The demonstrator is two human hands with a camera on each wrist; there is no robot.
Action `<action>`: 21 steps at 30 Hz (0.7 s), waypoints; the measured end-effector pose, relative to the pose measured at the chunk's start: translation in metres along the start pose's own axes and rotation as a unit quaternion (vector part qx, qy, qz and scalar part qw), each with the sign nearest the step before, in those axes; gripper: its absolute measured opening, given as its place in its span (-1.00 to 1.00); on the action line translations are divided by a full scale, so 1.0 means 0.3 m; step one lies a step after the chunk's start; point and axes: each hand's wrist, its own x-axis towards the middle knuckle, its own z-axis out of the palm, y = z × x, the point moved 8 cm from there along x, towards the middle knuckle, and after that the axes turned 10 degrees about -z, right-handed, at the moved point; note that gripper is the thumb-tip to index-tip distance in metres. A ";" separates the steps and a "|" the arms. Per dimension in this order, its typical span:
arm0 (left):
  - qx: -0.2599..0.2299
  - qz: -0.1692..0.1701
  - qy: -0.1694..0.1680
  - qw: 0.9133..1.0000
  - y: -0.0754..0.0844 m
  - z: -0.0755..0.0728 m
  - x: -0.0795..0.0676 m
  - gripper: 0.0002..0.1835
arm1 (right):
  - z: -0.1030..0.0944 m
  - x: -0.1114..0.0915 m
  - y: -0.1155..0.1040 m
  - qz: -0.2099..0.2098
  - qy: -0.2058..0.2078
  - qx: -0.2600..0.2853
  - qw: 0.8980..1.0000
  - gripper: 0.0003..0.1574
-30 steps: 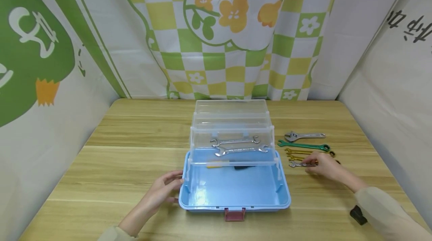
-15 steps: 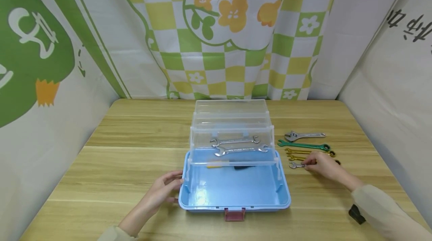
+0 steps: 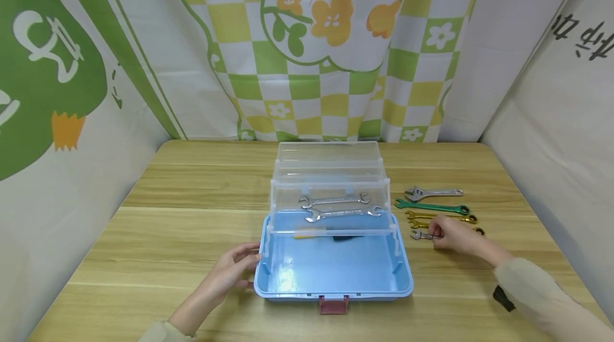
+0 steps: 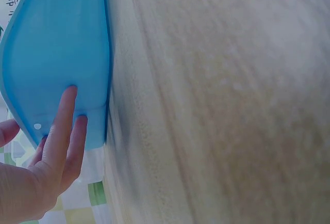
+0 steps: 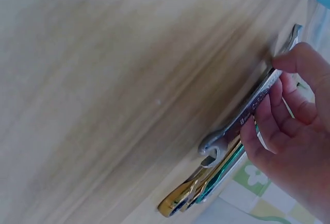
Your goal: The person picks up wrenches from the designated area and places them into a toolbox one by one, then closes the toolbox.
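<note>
Pinched: silver wrench [image 5: 247,111], by the right hand [image 3: 455,235], at 3 o'clock of the blue toolbox [image 3: 336,273].
Thumb and fingers grasp its shaft; left hand [image 3: 234,267], fingers extended, touches the toolbox wall at 9 o'clock. Step, as judged: picking up; next move calls for a clean lift. Close by, towards 12 o'clock: gold wrenches [image 3: 416,216], green wrench [image 3: 431,206], adjustable wrench [image 3: 437,192]; nearest gold could snag. Clear tray [image 3: 280,233], two wrenches [image 3: 342,213] aboard, overhangs the toolbox's 12 o'clock side.

Blue toolbox [image 3: 333,270], silver wrench [image 5: 253,102]
</note>
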 end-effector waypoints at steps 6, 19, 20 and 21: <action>-0.001 -0.002 0.000 1.000 0.000 0.000 0.001 -0.38 | -0.008 0.001 -0.001 -0.016 0.000 0.018 1.000 -0.81; -0.004 -0.006 0.005 1.000 0.000 -0.001 -0.003 -0.39 | -0.019 -0.015 0.002 -0.030 -0.001 0.103 0.994 -0.86; -0.004 -0.006 0.006 1.000 0.000 -0.002 -0.003 -0.39 | -0.019 -0.016 0.002 -0.030 -0.002 0.109 0.994 -0.86; -0.004 -0.005 0.005 1.000 0.001 -0.002 -0.002 -0.39 | -0.020 -0.017 0.003 -0.028 -0.003 0.114 0.993 -0.85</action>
